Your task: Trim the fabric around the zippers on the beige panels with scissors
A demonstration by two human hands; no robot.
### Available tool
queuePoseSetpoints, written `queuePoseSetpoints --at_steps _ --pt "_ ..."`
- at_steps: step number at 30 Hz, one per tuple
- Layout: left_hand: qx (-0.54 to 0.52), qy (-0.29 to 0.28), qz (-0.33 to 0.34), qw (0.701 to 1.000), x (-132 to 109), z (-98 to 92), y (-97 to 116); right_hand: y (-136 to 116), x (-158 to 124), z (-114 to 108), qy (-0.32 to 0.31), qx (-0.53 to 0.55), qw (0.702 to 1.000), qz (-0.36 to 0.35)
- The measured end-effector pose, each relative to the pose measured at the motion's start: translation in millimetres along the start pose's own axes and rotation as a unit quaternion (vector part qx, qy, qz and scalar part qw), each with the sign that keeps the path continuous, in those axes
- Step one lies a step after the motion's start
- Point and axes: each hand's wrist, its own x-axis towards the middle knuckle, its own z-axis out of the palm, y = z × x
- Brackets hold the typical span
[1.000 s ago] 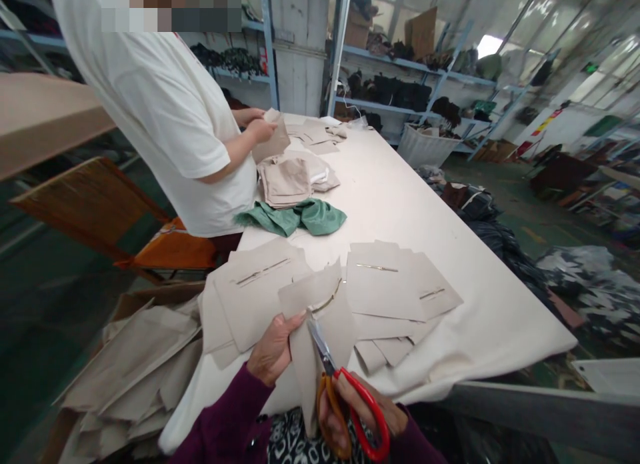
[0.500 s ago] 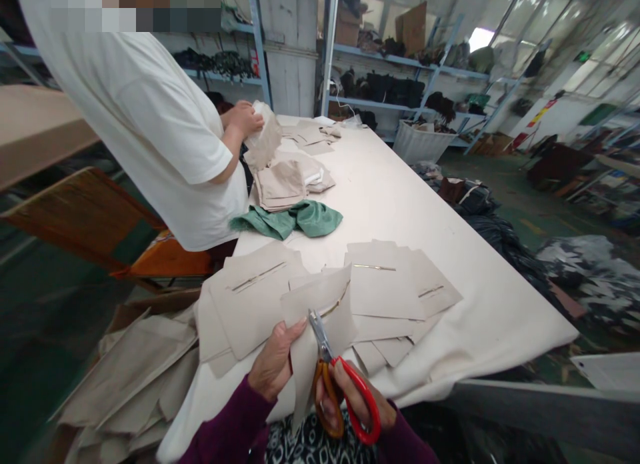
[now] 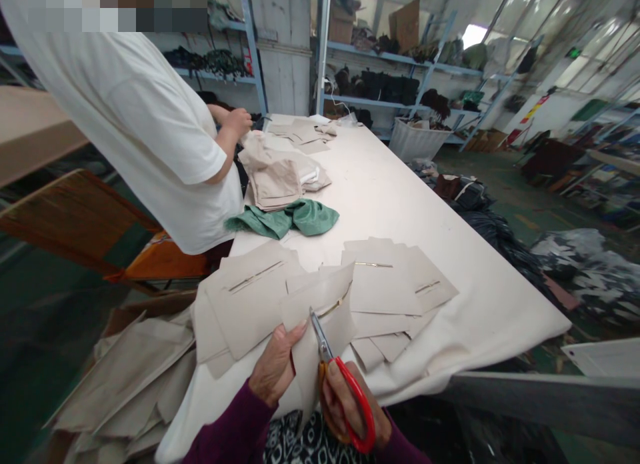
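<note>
1. Beige fabric panel [image 3: 313, 292] with a gold-coloured zip [image 3: 331, 309] is held above the desk [image 3: 400, 197], nearer than the green cloth [image 3: 285, 219].
2. It is pinched between thumb and fingers of the left hand [image 3: 277, 364]; scissors [image 3: 324, 347] are gripped by the right hand [image 3: 341, 392], fingers curled through the handles, tips at the zip's near end.
3. Work on this panel appears unfinished; whether the zipped panels [image 3: 255, 297] lying nearer than the green cloth are finished cannot be told.
4. Left of and nearer than the green cloth, a cardboard box [image 3: 125, 319] is heaped with beige pieces [image 3: 135, 364].
</note>
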Motion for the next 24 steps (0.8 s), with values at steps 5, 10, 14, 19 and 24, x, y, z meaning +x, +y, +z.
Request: queuePoseSetpoints --at_steps 5,10,14,19,24 --pt "0.003 -0.014 0.016 1.0 -3 1.3 -3 -1 3 -1 -0.006 0.047 0.999 0.015" --pt "0.03 -0.057 0.02 0.998 0 1.2 -11 -8 4 0 -0.08 0.115 0.99 0.026" --pt "0.244 0.05 0.073 0.966 27 -34.1 -15 -15 -2 0 -0.09 0.086 0.992 -0.014" --pt "0.527 0.172 0.174 0.814 60 -87.4 2 3 -3 -21 0.014 0.006 0.998 0.055" --pt "0.778 0.077 0.278 0.558 111 -63.1 3 38 -10 -50 0.12 -0.123 0.985 0.015"
